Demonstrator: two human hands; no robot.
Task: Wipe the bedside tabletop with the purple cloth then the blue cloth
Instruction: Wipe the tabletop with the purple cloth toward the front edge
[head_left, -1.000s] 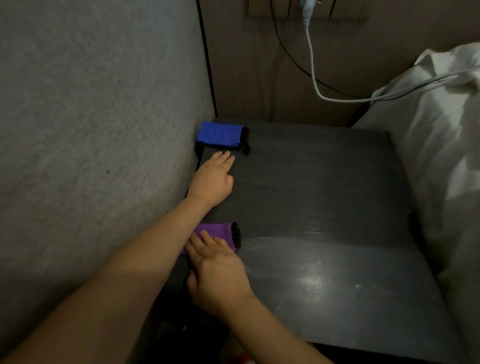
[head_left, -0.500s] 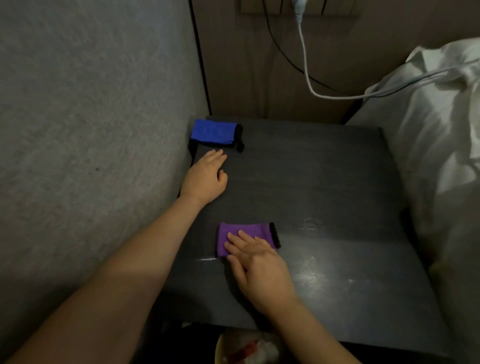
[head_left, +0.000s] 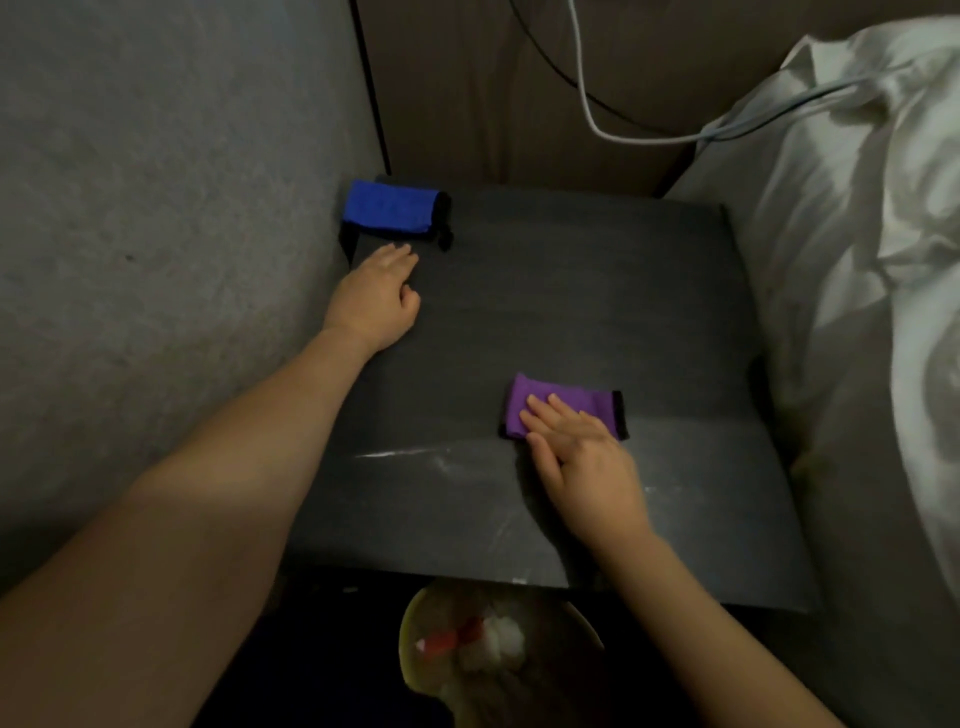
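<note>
I am seeing the purple cloth (head_left: 563, 413) lying folded on the dark bedside tabletop (head_left: 571, 291), right of its middle and toward the near half. The right hand (head_left: 582, 462) is lying flat on top of it, fingers (head_left: 540, 410) stretched out and pressing down on the cloth's near part rather than curling round it; the black-edged right end of the cloth is poking out past the hand. Just left of the cloth, pale streaks are showing on the surface.

The blue cloth (head_left: 389, 210) is sitting folded in the far left corner of the tabletop, against the grey wall (head_left: 156, 208). The left hand (head_left: 376, 299) is resting palm down on the tabletop just in front of it, fingers extended, their tips coming very near the blue cloth's near edge; I cannot tell whether they are touching it. The two hands are well apart, neither one gripping anything.

A white cable (head_left: 613, 127) and a black one are hanging down the panel behind the table, the white one running off onto the white bedding (head_left: 857, 260) bunched along the table's right side. Below the near edge, a round bin (head_left: 488, 649) with crumpled waste in it is showing.
</note>
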